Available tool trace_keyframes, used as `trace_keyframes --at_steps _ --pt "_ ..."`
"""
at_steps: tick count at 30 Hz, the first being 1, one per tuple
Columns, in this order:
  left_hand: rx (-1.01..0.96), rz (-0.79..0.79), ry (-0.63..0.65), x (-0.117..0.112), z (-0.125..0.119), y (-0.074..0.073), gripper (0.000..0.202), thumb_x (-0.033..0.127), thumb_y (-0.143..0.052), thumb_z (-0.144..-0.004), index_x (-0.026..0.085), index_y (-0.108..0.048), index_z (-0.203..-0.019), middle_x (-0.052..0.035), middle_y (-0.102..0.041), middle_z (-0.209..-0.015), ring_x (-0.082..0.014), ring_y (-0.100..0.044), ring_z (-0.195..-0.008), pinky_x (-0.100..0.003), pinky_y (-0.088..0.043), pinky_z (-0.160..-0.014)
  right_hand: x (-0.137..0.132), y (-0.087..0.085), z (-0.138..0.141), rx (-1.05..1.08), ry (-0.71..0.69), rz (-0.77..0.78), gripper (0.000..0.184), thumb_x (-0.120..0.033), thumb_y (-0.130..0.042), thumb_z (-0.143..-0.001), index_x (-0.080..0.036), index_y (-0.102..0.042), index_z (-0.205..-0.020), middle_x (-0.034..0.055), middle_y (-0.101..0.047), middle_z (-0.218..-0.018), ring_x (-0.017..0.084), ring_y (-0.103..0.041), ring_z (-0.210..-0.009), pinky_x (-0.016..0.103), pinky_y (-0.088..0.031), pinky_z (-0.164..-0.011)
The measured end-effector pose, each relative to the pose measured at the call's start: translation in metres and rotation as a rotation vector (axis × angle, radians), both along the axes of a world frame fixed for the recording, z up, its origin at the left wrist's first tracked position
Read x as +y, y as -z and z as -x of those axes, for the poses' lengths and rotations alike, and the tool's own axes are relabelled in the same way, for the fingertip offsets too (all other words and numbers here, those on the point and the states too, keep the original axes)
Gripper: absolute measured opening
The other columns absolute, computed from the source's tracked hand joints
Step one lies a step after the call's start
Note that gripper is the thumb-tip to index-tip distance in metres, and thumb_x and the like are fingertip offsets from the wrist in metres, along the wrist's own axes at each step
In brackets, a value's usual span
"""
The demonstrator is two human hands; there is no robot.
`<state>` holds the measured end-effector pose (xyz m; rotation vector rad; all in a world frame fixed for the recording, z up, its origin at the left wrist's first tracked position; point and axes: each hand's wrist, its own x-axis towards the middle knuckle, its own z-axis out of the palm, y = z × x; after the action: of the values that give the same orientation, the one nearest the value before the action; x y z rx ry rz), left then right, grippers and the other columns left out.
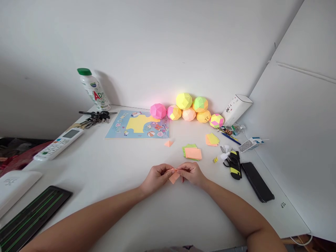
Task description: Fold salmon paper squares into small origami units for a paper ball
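Both my hands meet over the middle of the white table [110,175], pinching a small orange paper piece [174,177] between them. My left hand [156,177] grips its left side with curled fingers. My right hand [192,173] grips the right side the same way. Just beyond my hands lies a small stack of orange and green paper squares [193,153]. One folded orange piece [168,143] lies alone further back. A second small pile of yellow and orange squares [212,139] sits to the right.
Several folded paper balls [187,108] line the wall beside a white box [236,108]. A paper pack [138,125], keys [96,117], a bottle [93,90] and a remote [59,143] sit at left. Scissors [233,162] and a phone [257,182] lie at right.
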<state>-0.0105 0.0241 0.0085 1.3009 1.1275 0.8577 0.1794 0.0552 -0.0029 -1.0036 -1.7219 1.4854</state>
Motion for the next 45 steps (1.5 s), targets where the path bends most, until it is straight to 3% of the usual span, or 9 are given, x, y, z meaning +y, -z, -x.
trace_keyframes --at_steps 5,13,20,27,39,45 --pt "0.005 -0.003 -0.015 -0.0008 -0.0003 -0.0012 0.035 0.049 -0.055 -0.078 0.015 -0.064 -0.076 0.0047 -0.045 -0.051 -0.0071 -0.034 -0.045 -0.02 -0.029 -0.042 -0.0006 -0.0001 0.0007 0.022 0.01 0.029 0.021 -0.035 -0.064 -0.077 -0.015 -0.066 -0.079 -0.0013 -0.059 -0.057 0.011 -0.056 -0.046 0.024 -0.047 -0.047" --pt "-0.052 -0.04 -0.002 0.0013 0.0014 0.003 0.028 0.041 -0.057 -0.079 0.016 -0.066 -0.075 -0.0003 -0.058 -0.063 -0.0105 -0.046 -0.055 -0.023 -0.039 -0.051 0.0014 -0.0045 0.0011 0.0 -0.055 0.07 0.023 -0.037 -0.062 -0.079 -0.014 -0.067 -0.083 -0.0004 -0.059 -0.057 0.011 -0.056 -0.047 0.024 -0.046 -0.046" --pt "-0.076 0.035 0.001 0.0008 0.0008 0.0039 0.027 0.042 -0.056 -0.08 0.016 -0.062 -0.082 0.0031 -0.052 -0.057 -0.0066 -0.037 -0.044 -0.019 -0.03 -0.042 0.0014 -0.0041 0.0017 0.002 -0.027 0.043 0.022 -0.036 -0.062 -0.08 -0.014 -0.067 -0.08 -0.0017 -0.057 -0.052 0.01 -0.053 -0.044 0.023 -0.043 -0.045" --pt "-0.068 0.069 0.007 0.0019 0.0011 0.0031 0.03 0.046 -0.056 -0.079 0.017 -0.051 -0.074 0.0056 -0.049 -0.052 -0.0053 -0.036 -0.041 -0.018 -0.026 -0.04 0.0015 -0.0016 0.0015 0.025 -0.023 0.042 0.022 -0.035 -0.063 -0.078 -0.014 -0.067 -0.079 -0.0005 -0.059 -0.056 0.011 -0.056 -0.045 0.023 -0.043 -0.044" --pt "-0.157 0.081 0.037 0.0014 0.0031 0.0008 0.029 0.044 -0.057 -0.079 0.017 -0.049 -0.071 0.0055 -0.05 -0.051 -0.0052 -0.032 -0.041 -0.018 -0.025 -0.04 0.0008 -0.0019 0.0015 0.001 -0.053 0.047 0.024 -0.038 -0.062 -0.079 -0.014 -0.067 -0.081 -0.001 -0.057 -0.053 0.01 -0.052 -0.045 0.023 -0.043 -0.045" --pt "-0.107 0.062 0.003 -0.0012 0.0014 0.0006 0.022 0.038 -0.056 -0.08 0.017 -0.051 -0.075 0.003 -0.053 -0.06 -0.0077 -0.043 -0.048 -0.019 -0.033 -0.045 -0.0003 -0.0055 0.002 0.001 -0.053 0.048 0.025 -0.038 -0.061 -0.079 -0.014 -0.067 -0.081 -0.0004 -0.059 -0.056 0.01 -0.053 -0.046 0.023 -0.045 -0.046"
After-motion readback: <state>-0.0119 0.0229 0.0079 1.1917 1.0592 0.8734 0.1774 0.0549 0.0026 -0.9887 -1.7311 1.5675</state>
